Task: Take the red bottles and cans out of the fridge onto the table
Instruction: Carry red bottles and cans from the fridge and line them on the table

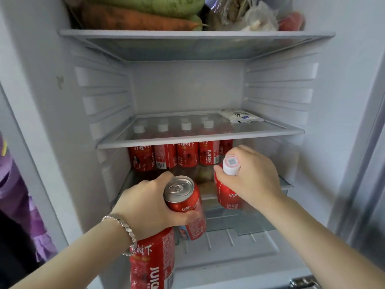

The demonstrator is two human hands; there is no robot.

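Note:
My left hand [152, 202] grips a red Coke can [184, 202] in front of the fridge's lower shelf; a red juice bottle [153, 261] hangs below the same hand, seemingly held with it. My right hand [253, 176] is wrapped around the neck of another red juice bottle [228, 197] with a white cap, at the front of the lower shelf. Behind them, several red juice bottles [177, 156] with white caps stand in a row at the back of that shelf, under a glass shelf [200, 140].
A white pouch [240, 116] lies at the back right of the glass shelf. The top shelf [195, 34] carries a carrot, green vegetables and plastic bags. Fridge walls close in left and right. Purple fabric [18, 195] hangs at the far left.

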